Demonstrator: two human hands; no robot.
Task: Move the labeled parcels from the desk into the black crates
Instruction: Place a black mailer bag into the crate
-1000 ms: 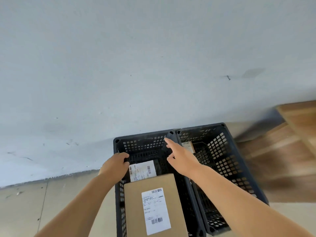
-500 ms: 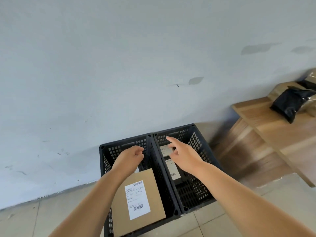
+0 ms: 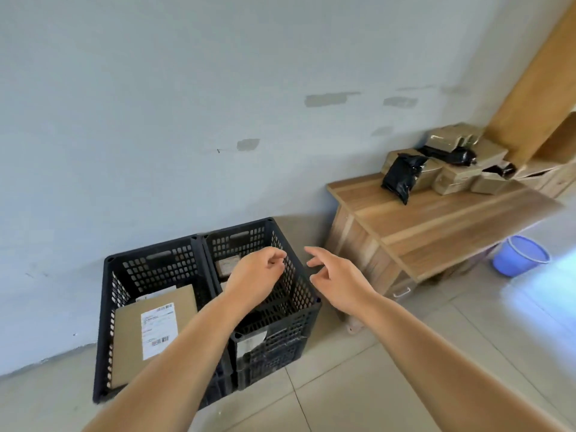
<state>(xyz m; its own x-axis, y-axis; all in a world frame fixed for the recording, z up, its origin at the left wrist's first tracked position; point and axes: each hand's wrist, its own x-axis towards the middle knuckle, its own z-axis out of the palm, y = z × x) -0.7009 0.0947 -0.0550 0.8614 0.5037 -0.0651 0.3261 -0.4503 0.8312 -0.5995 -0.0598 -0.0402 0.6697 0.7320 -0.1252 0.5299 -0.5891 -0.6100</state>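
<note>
Two black crates stand side by side on the floor by the wall. The left crate (image 3: 107, 310) holds a flat cardboard parcel (image 3: 131, 344) with a white label. The right crate (image 3: 299, 285) holds a small brown parcel (image 3: 227, 265) at its far end. My left hand (image 3: 255, 277) hovers over the right crate, fingers loosely curled, holding nothing. My right hand (image 3: 335, 277) is in the air just right of that crate, fingers relaxed and empty. On the wooden desk (image 3: 436, 213) at the right lie a black bag parcel (image 3: 400, 177) and several cardboard parcels (image 3: 458, 176).
A tall wooden cabinet (image 3: 536, 88) stands behind the desk at the far right. A blue plastic bin (image 3: 519, 255) sits on the tiled floor beyond the desk. The grey wall runs behind the crates.
The view has swung right, bringing the desk and its parcels into sight. Both hands have moved rightward, away from the left crate; the left hand is now over the right crate.
</note>
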